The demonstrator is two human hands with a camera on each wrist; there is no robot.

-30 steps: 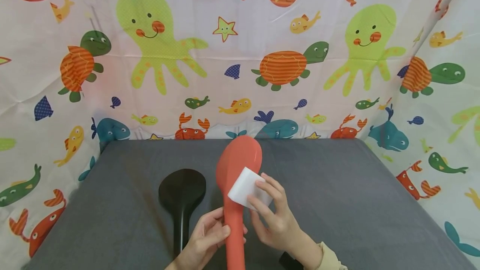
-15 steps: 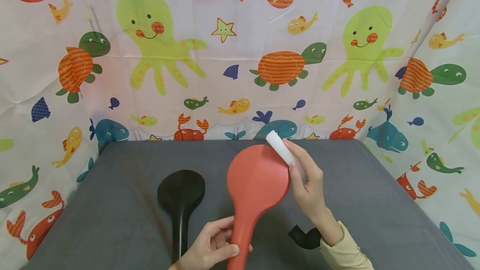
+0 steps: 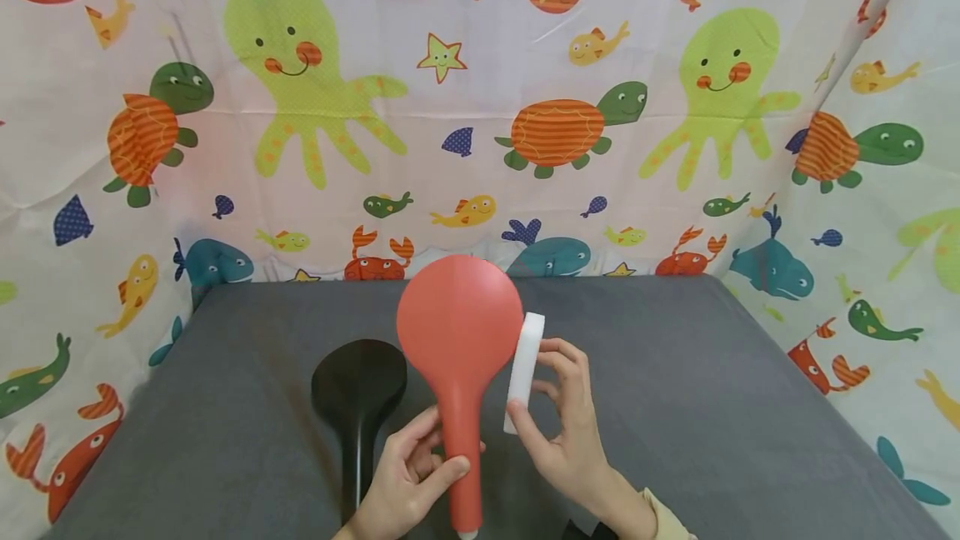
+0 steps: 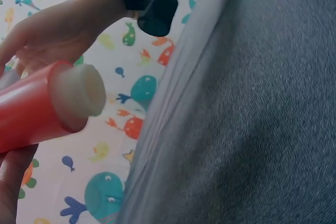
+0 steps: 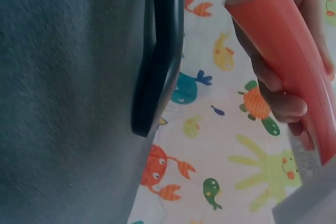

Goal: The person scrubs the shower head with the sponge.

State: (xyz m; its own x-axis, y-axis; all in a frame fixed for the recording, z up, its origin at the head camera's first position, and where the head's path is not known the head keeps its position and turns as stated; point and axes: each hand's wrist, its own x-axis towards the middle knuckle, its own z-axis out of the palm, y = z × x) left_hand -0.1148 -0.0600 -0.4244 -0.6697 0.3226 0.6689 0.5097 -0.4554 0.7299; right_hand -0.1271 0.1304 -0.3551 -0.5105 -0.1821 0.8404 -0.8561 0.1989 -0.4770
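My left hand (image 3: 408, 473) grips the handle of a red shower head (image 3: 459, 323), round head up, its smooth face towards me. A whitish end piece (image 4: 86, 90) sticks out of the handle's lower end in the left wrist view. My right hand (image 3: 570, 432) pinches a white sponge block (image 3: 525, 373) between thumb and fingers, edge-on beside the right rim of the red head. In the right wrist view the sponge's corner (image 5: 310, 198) shows at the lower right, and the left fingers (image 5: 286, 106) wrap the red handle.
A black shower head (image 3: 360, 386) lies on the grey cloth-covered table (image 3: 645, 357), left of the red one. Behind and at both sides hangs a white curtain (image 3: 465, 182) printed with sea animals. A black band (image 4: 152, 6) sits on the right wrist.
The red shower head has swung from side-on to face-on and moved left and up. The right hand with the sponge has come down from its top right edge to beside its right rim.
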